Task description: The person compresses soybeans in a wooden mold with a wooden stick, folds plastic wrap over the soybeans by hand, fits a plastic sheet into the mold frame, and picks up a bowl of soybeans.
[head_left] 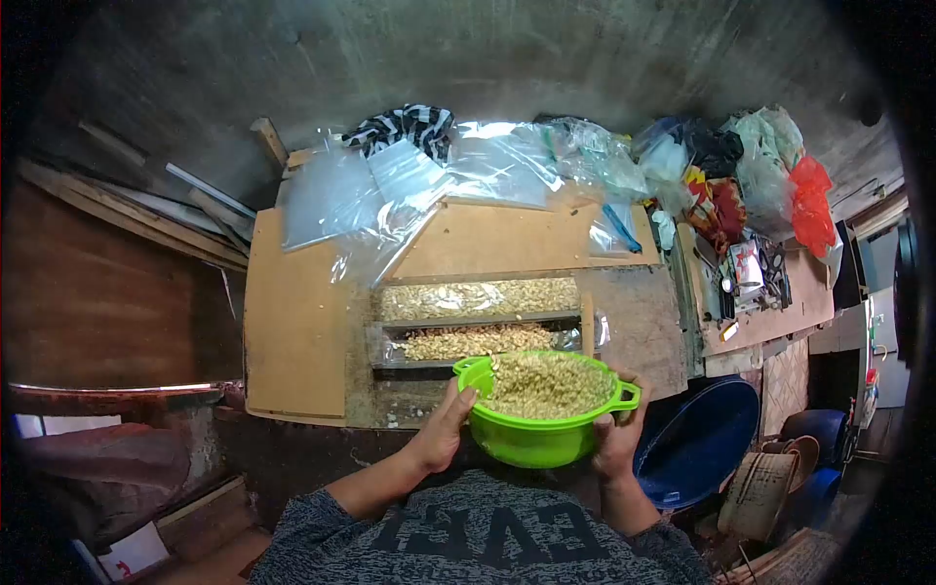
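A bright green two-handled basin [534, 444] is held level in front of my chest. Small pale pieces [548, 385], like chopped nuts or puffed grain, fill it nearly to the rim. My left hand [444, 429] grips its left side by the handle, thumb on the rim. On the right side, my right hand [619, 429] is closed around the other handle. Just beyond the basin, a slot in the table holds loose pieces [478, 341] over clear plastic. Behind that slot lies a long flat row of similar pieces [478, 298], seemingly under clear plastic.
Clear plastic sheets [336, 200] lie across the back of the wooden table [292, 331]. Plastic bags [765, 166] and a red bag [811, 205] are heaped at the back right, near scissors [773, 265]. A large blue tub [700, 444] stands below the table on the right.
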Demonstrator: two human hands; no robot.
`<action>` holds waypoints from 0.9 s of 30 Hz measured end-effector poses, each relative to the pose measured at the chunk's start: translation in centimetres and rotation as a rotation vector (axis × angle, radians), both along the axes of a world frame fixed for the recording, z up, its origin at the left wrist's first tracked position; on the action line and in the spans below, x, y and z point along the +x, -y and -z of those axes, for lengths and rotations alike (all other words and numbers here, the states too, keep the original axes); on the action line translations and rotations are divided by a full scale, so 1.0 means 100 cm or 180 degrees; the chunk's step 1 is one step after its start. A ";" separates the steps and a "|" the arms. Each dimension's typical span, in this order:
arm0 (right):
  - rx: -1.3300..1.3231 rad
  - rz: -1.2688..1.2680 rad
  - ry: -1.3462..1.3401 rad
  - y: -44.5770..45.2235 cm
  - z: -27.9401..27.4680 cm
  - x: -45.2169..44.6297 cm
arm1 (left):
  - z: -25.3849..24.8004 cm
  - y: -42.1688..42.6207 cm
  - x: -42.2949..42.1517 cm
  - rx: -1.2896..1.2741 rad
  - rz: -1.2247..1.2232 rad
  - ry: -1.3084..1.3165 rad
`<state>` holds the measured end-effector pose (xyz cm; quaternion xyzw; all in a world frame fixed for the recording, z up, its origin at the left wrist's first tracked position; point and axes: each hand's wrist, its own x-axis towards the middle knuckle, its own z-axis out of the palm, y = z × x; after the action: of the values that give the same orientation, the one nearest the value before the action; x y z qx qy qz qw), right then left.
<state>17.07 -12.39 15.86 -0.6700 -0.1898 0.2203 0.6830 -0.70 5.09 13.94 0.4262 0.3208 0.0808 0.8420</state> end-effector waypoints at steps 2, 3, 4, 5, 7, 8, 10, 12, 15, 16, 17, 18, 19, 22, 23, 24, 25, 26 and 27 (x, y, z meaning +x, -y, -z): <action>-0.0159 0.0023 -0.0193 0.004 -0.005 0.009 | 0.013 0.004 0.008 -0.0254 -0.0023 -0.0063; -0.0152 0.0047 -0.0174 0.009 0.001 0.012 | 0.020 0.003 0.015 -0.0468 -0.0065 -0.0080; -0.0170 0.0005 -0.0120 0.013 0.011 0.016 | 0.023 0.001 0.022 -0.0446 -0.0059 -0.0043; -0.0202 -0.0035 -0.0089 0.016 0.017 0.018 | 0.026 0.002 0.025 -0.0425 -0.0003 -0.0024; -0.0248 -0.0041 -0.0139 0.017 0.007 0.016 | 0.019 0.006 0.026 -0.0433 0.0058 -0.0044; -0.0032 0.0084 0.0016 0.014 -0.001 0.012 | 0.012 0.010 0.025 -0.0312 0.0043 0.0006; 0.0086 0.0112 0.0100 0.011 -0.012 0.017 | 0.009 0.013 0.025 -0.0188 0.0006 0.0043; -0.0115 0.0045 -0.0098 0.016 0.006 0.019 | 0.020 0.008 0.030 -0.0818 -0.0054 -0.0190; -0.0327 -0.0077 -0.0105 0.015 0.016 0.017 | 0.045 0.008 0.016 -0.0347 -0.0064 -0.0171; -0.0123 -0.0080 -0.0147 0.008 0.003 0.010 | 0.027 0.005 0.012 -0.0106 -0.0019 -0.0053; 0.0087 -0.0076 -0.0187 0.001 -0.009 0.003 | 0.011 0.004 0.005 -0.0122 -0.0036 -0.0078; 0.0247 -0.0189 -0.0070 -0.007 -0.016 0.001 | -0.002 0.001 0.000 -0.0193 -0.0140 0.0091; 0.0250 -0.0203 -0.0078 -0.008 -0.008 0.000 | -0.009 -0.002 -0.007 -0.0259 -0.0243 0.0264; -0.0447 -0.0679 -0.0103 -0.019 0.014 0.003 | 0.030 -0.012 -0.023 -0.0203 -0.0415 -0.0116; -0.0436 -0.0712 -0.0095 -0.024 0.014 0.000 | 0.030 -0.013 -0.027 -0.0231 -0.0436 -0.0225; -0.0230 -0.0669 -0.0025 -0.028 0.011 -0.006 | 0.027 -0.012 -0.033 -0.0118 -0.0501 -0.0250; -0.0046 -0.0626 0.0027 -0.029 0.007 -0.014 | 0.017 -0.010 -0.041 -0.0155 -0.0530 -0.0282; 0.0200 -0.0641 -0.0079 -0.034 -0.002 -0.022 | 0.005 -0.011 -0.049 0.0003 -0.0515 0.0022; 0.0188 -0.0662 -0.0086 -0.039 -0.002 -0.021 | -0.001 -0.014 -0.055 0.0175 -0.0497 0.0337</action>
<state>14.99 -8.46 16.05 -0.6232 -0.2555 0.2934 0.6784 -6.24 6.52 14.03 0.4180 0.3057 0.1774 0.8368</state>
